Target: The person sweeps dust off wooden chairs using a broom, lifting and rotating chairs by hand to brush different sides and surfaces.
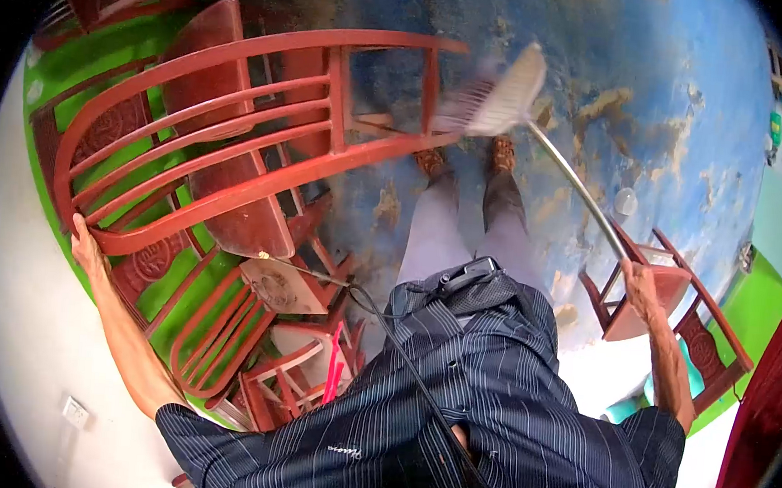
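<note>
My left hand point(88, 248) grips the lower left end of a red wooden chair frame point(343, 157), which is tilted and reaches across the upper left of the head view. My right hand point(642, 287) is wrapped round the metal handle of a broom point(577, 180) at the right. The pale broom head point(510, 94) is near the far end of the chair frame, above my feet. Its bristles are blurred and seem to overlap the frame's end; whether they touch cannot be made out.
Several red wooden chairs point(213, 322) are piled at the left by a green and white wall. A small wooden chair point(650, 303) stands near my right hand. The blue floor point(641, 44) has worn patches. A red curtain point(759, 424) hangs at the far right.
</note>
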`<state>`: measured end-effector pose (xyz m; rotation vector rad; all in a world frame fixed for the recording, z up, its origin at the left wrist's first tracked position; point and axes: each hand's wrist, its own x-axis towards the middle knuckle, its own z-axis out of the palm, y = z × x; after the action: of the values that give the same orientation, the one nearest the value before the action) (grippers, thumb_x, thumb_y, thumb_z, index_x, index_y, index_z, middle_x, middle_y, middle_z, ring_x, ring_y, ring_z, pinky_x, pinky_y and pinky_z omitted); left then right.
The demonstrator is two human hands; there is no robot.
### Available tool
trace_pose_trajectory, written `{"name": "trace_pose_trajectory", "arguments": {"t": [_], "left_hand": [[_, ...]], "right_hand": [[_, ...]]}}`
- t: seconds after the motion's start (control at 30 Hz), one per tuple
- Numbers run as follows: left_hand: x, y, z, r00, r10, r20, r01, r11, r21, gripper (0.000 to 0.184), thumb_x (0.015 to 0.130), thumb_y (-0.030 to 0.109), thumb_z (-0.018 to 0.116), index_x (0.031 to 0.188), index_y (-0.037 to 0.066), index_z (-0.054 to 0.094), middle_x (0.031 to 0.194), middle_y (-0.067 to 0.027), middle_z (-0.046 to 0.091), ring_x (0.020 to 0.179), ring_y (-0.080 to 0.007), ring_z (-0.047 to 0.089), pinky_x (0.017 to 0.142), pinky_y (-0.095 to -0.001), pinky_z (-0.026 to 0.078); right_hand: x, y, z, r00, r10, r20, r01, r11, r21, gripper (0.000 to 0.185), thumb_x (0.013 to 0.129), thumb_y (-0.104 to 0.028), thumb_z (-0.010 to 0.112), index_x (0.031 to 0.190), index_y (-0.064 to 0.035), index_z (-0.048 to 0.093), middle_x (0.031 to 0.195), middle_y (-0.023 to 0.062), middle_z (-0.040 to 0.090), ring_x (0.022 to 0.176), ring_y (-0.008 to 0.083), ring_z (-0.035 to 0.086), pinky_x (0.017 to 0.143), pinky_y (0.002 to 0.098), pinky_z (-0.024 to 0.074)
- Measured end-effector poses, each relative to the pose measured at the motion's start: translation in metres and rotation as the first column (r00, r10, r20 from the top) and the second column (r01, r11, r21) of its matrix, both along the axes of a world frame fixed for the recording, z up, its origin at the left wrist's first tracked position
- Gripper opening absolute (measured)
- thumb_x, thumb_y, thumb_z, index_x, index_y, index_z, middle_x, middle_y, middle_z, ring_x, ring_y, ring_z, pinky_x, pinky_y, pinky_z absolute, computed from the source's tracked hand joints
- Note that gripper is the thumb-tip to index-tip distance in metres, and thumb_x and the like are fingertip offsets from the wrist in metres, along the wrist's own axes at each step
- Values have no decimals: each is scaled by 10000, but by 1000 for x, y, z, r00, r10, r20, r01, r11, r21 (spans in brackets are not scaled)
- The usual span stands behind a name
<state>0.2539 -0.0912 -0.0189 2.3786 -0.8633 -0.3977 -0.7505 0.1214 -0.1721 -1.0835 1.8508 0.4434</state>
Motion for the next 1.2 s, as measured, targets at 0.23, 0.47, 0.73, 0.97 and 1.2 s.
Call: {"name": "trace_pose_trajectory", "arguments": {"t": [0.23,0.47,0.73,0.97,1.2], "left_hand": [[-20,-3,4,999,-49,9,49,999,-20,612,862,476,615,1136,-63,521,1058,-108,581,893,-203,574,772,-347,489],[-7,-7,5,997,65,-42,-65,998,-10,594,820,457,677,1041,-84,571,985,-116,597,810,-208,591,716,-335,510],[-32,-52,12,939,256,-228,-277,959,-65,587,795,347,726,1138,-74,503,1036,-171,600,821,-250,616,693,-403,552],[-33,-107,20,893,86,-442,-132,988,-75,326,899,147,532,1186,-5,504,1086,-116,583,855,-236,608,731,-340,528],[-75,-127,30,932,-39,-359,-26,984,-174,307,890,138,525,1169,12,515,1040,-102,588,818,-217,603,707,-313,518]], "right_hand": [[9,17,-46,954,285,-87,-265,945,195,609,932,-475,410,774,79,608,759,329,585,804,479,589,726,501,464],[-73,122,-23,914,149,-377,-90,982,169,645,932,-488,392,785,103,605,751,321,606,753,448,619,728,489,465],[45,73,-31,832,-551,62,496,790,361,579,893,-570,457,616,-62,481,511,8,434,376,122,399,328,292,296],[136,33,-94,861,-453,231,337,848,409,630,899,-551,455,649,21,538,536,111,492,449,225,488,419,406,379],[128,55,-126,944,-269,192,245,959,141,608,901,-498,475,786,89,587,774,320,590,780,445,594,665,493,439]]}}
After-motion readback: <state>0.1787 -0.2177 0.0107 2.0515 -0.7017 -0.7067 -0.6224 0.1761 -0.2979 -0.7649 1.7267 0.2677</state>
